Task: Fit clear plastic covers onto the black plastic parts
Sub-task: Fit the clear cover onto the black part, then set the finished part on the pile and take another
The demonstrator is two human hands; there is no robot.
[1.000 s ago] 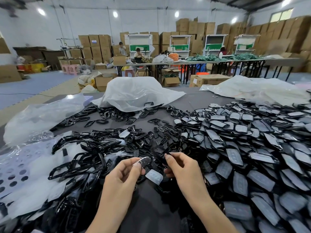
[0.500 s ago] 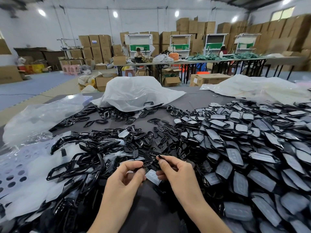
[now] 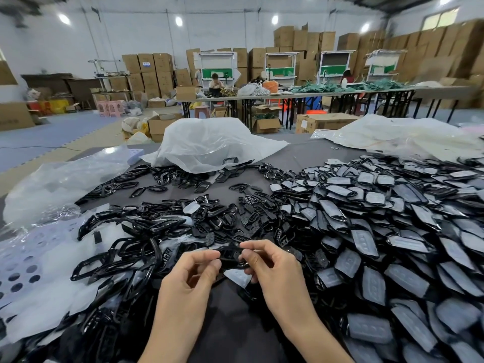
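Head view: black part [image 3: 231,254] between hands [image 3: 192,276] [image 3: 273,268]

The left hand [image 3: 193,271] and right hand [image 3: 272,268] pinch one black plastic part [image 3: 230,255] by its ends above the dark worktop [image 3: 235,334]. A clear cover [image 3: 237,277] lies just beneath, perhaps touching the right hand's fingers. Covered parts [image 3: 379,231] heap to the right.

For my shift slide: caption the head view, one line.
Left hand and right hand pinch one black plastic part over the table; loose black frames left, covered parts heaped right.
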